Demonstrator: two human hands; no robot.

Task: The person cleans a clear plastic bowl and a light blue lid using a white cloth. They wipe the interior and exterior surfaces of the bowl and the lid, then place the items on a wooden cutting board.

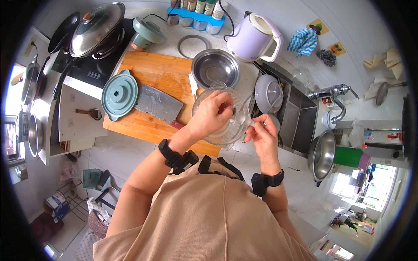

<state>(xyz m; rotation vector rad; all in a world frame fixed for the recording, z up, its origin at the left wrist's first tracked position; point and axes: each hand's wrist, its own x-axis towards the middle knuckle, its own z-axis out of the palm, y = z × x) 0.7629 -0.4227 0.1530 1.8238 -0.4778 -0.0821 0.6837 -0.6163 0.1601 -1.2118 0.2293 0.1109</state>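
A clear ribbed glass bowl (225, 139) sits at the right edge of the wooden cutting board (153, 65). My left hand (214, 112) is over the bowl, its fingers curled inward; whether they hold anything small is hidden. In my right hand (265, 133), at the bowl's right rim, is a whitish translucent plastic piece (243, 120), pinched by its narrow end. Its exact kind is unclear. Behind the bowl stands a stainless steel bowl (215, 67). On the board lie a cleaver (158, 102), a green round lid (120, 93) and a white-handled knife (193, 84).
A lilac electric kettle (249, 39) and a grey ring (192, 46) stand behind. Left is an induction cooktop (94, 73) with a lidded wok (98, 31). Bowls (267, 93) lean beside the steel sink (300, 120). A green appliance part (147, 32) sits behind the board.
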